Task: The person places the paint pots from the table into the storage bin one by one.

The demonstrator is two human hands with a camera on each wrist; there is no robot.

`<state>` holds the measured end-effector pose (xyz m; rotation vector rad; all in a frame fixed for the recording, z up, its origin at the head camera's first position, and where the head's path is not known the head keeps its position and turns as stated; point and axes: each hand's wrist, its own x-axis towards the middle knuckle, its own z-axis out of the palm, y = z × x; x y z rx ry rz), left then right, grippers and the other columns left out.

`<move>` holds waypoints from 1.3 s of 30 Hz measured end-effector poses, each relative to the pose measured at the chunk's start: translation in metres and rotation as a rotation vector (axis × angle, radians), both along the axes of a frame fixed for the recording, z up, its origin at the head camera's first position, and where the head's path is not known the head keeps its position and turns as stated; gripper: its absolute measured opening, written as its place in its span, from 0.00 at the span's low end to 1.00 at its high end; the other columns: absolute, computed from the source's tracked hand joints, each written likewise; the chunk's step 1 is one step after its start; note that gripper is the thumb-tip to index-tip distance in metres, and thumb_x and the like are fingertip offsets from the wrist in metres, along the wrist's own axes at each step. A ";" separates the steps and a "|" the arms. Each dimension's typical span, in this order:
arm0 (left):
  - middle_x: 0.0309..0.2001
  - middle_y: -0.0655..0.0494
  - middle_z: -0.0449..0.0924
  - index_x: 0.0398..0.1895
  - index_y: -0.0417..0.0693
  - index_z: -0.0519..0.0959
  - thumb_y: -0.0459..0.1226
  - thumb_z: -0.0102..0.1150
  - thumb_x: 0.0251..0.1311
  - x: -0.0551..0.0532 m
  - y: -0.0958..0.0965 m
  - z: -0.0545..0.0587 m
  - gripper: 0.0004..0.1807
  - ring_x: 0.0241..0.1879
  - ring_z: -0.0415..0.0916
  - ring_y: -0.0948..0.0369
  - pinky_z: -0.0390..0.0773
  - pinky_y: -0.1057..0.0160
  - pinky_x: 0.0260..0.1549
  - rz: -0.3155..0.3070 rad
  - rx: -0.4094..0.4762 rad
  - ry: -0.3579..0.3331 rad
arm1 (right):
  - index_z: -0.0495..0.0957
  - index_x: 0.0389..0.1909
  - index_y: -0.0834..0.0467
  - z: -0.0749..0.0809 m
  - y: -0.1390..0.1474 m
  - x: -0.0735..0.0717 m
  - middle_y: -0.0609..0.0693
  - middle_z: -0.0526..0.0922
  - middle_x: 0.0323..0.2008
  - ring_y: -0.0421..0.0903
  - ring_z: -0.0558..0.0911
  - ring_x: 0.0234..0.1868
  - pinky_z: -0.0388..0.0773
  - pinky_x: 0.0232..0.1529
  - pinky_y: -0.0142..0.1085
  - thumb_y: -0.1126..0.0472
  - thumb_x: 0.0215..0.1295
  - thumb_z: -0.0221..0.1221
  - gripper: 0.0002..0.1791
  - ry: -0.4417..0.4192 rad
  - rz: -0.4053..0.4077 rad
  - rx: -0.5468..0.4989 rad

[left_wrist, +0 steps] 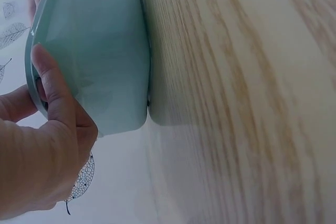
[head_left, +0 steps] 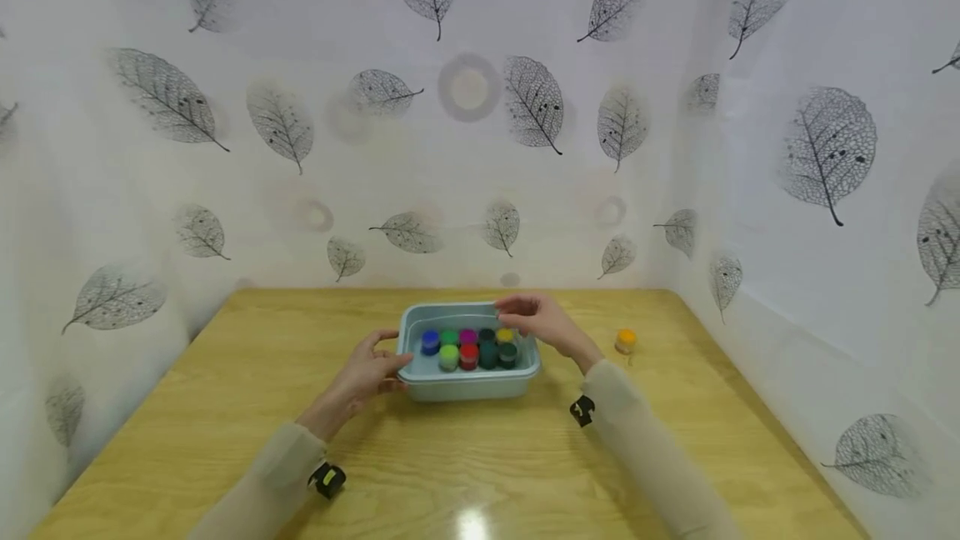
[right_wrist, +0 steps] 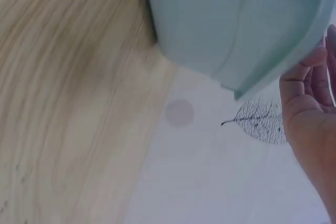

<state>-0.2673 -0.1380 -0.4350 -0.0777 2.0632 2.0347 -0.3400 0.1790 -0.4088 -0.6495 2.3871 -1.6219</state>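
Note:
A light blue-green plastic tub [head_left: 468, 390] sits on the wooden table. Inside stand several small paint jars in two rows, among them a blue jar [head_left: 431, 342], a light green jar [head_left: 448, 357], a red jar [head_left: 468, 356] and a yellow jar [head_left: 505, 335]. My left hand [head_left: 375, 367] grips the tub's left rim; in the left wrist view the thumb presses the outside wall. Over the tub's right end, my right hand [head_left: 542, 323] has loosely bent fingers just above the yellow jar, with nothing visible between them. The tub wall [right_wrist: 231, 19] partly hides its fingertips in the right wrist view.
One orange-lidded jar [head_left: 626, 341] stands on the table [head_left: 465, 457] to the right of the tub, beyond the right forearm. White leaf-printed curtains [head_left: 465, 182] enclose the table at the back and sides. Each wrist wears a small black device.

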 end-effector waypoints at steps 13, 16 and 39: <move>0.43 0.38 0.78 0.72 0.42 0.56 0.30 0.58 0.66 -0.005 -0.003 0.002 0.34 0.31 0.81 0.58 0.85 0.62 0.33 0.009 -0.014 0.013 | 0.77 0.57 0.64 -0.004 0.042 0.000 0.63 0.82 0.53 0.54 0.81 0.44 0.82 0.39 0.39 0.58 0.67 0.62 0.21 -0.011 0.003 0.027; 0.43 0.37 0.79 0.72 0.43 0.56 0.30 0.58 0.65 -0.006 -0.002 0.001 0.34 0.31 0.81 0.57 0.86 0.59 0.35 0.001 -0.013 0.015 | 0.78 0.56 0.63 -0.005 0.051 -0.001 0.61 0.83 0.53 0.56 0.82 0.47 0.83 0.42 0.44 0.58 0.66 0.63 0.21 -0.005 0.009 0.051; 0.43 0.39 0.78 0.73 0.40 0.53 0.31 0.59 0.66 -0.002 -0.001 0.000 0.37 0.33 0.82 0.56 0.86 0.59 0.34 -0.028 -0.022 0.020 | 0.79 0.57 0.60 -0.001 0.143 -0.004 0.63 0.77 0.60 0.48 0.76 0.29 0.77 0.30 0.42 0.58 0.66 0.63 0.20 -0.005 -0.070 0.337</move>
